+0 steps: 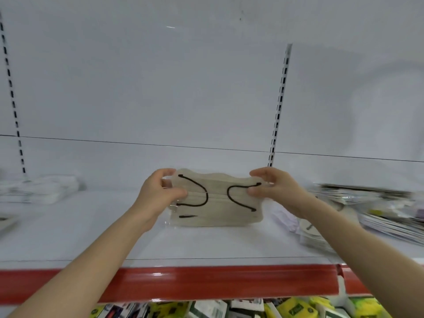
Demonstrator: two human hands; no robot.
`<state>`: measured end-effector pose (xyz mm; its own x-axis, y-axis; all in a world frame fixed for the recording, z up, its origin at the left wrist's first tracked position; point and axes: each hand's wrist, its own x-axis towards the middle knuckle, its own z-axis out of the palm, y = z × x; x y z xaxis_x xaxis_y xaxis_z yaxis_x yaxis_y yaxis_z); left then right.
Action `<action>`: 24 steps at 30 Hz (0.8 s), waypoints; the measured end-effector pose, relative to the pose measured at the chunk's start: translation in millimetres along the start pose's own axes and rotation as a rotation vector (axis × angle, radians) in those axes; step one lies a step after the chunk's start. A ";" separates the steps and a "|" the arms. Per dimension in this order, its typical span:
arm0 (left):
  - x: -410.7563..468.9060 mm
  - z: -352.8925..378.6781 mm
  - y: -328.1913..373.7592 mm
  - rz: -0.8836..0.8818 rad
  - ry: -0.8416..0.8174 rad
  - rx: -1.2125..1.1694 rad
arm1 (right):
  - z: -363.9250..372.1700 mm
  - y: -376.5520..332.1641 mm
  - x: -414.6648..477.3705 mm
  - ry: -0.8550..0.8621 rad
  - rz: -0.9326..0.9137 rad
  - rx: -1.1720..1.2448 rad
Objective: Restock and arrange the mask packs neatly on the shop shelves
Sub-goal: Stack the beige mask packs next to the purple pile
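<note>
At 9 o'clock a blurred white pile (46, 187) lies on the shelf (91, 237). At centre, the left hand (158, 193) and right hand (273, 191) each pinch one end of one beige mask pack (215, 203), upright, two black loops showing. At 3 o'clock lies a stack (367, 210), too blurred to count. At 6 o'clock, yellow-green goods (293, 308), writing unreadable.

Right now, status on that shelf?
Left hand, right hand grip mask pack by its ends. Pack upright on shelf. Loose packs to right, clear of it.
</note>
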<state>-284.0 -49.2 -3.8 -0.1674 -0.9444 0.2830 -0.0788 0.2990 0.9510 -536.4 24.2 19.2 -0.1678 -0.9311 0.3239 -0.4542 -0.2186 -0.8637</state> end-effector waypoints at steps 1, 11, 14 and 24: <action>1.0 0.2 -1.1 -0.008 -0.022 -0.008 | 0.5 3.7 -0.9 -0.007 0.025 0.059; 5.9 3.5 -13.1 -0.049 -0.089 0.058 | 14.3 19.6 -8.1 0.094 0.062 0.309; 4.4 2.0 -20.0 -0.153 -0.190 0.213 | 17.5 22.8 -15.5 -0.055 0.068 0.201; -11.0 -25.4 -0.3 -0.055 0.044 0.165 | 35.9 -0.5 -17.8 -0.031 0.139 0.109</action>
<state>-257.2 -42.4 -4.1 -0.1153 -0.9639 0.2401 -0.2478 0.2620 0.9327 -501.8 30.4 0.0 -0.1946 -0.9627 0.1878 -0.3305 -0.1159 -0.9367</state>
